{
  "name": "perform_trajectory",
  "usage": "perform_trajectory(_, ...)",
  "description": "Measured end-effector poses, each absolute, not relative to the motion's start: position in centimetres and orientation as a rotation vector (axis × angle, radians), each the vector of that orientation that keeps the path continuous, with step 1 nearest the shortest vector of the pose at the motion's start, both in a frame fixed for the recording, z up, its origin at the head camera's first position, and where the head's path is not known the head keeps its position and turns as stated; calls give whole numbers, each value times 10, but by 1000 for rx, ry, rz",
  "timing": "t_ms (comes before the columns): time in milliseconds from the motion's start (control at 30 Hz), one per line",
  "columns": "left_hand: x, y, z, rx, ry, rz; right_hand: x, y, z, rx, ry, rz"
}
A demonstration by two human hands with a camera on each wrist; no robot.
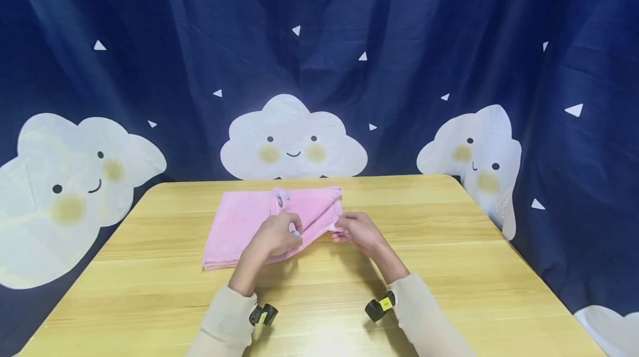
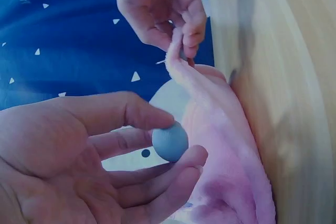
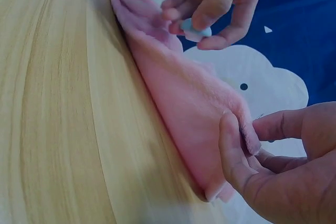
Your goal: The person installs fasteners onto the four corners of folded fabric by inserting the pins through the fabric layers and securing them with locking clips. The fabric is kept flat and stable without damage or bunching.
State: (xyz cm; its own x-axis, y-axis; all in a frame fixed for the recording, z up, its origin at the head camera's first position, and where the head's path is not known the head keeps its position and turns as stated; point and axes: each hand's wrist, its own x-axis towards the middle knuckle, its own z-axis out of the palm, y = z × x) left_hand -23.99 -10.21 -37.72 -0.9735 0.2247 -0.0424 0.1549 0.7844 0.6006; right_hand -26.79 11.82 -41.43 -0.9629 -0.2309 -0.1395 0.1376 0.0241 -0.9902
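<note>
On the pale wooden desk point(image 1: 449, 268) lies a folded pink fleece cloth point(image 1: 239, 229). Its lifted corner could slip free, since the right hand point(image 1: 361, 233) only pinches the thin edge. The left hand point(image 1: 276, 235), fingers curled, holds a small round blue button point(image 2: 170, 141) that might roll out.

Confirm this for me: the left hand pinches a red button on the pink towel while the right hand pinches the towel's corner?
Not quite: the button in the left hand is blue-grey, not red, as the left wrist view shows. The right hand does pinch the corner of the pink towel.
</note>
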Motion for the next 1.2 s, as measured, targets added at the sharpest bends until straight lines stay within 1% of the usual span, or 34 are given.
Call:
perform_trajectory(300,-245,-98,-377,396,2935,1134,-269,119,-415,-98,2039,-2025)
perform_trajectory(600,-251,-83,-375,306,2888,1366,-270,119,-418,-118,2035,-2033)
perform_trajectory(833,-262,-70,-386,356,2777,1615,-271,119,-418,-93,2033,-2029)
perform_trajectory(967,-268,-64,-392,330,2688,1747,-270,118,-418,-88,2038,-2029)
perform_trajectory(1200,-276,-61,-403,189,2499,1931,-269,119,-417,-104,2025,-2044)
